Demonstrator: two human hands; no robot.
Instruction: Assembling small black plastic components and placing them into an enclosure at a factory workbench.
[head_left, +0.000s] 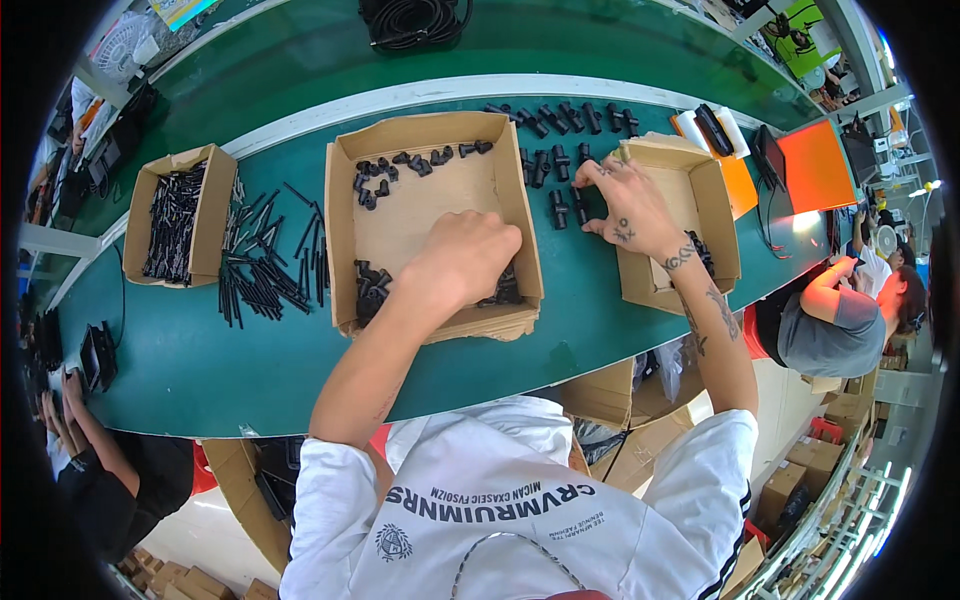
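Observation:
My left hand point(465, 250) is over the large cardboard box point(335, 215), knuckles up and fingers curled under. Whatever its fingers hold is hidden. Small black fittings point(372, 280) lie in the box's near left corner, with more beside my wrist, and several small black pieces point(420, 163) are spaced out at its far side. My right hand point(632, 208) reaches across the smaller cardboard box point(715, 190). Its thumb and index finger close around the ends of a black T-shaped fitting point(579, 207) on the green table, beside rows of similar fittings point(541, 168).
At left, a cardboard box point(208, 215) holds many thin black rods, with loose rods point(262, 275) spilled beside it. An orange bin point(818, 168) and a dark device point(768, 155) stand at right. A coiled black cable point(415, 22) sits beyond. Co-workers are on both sides.

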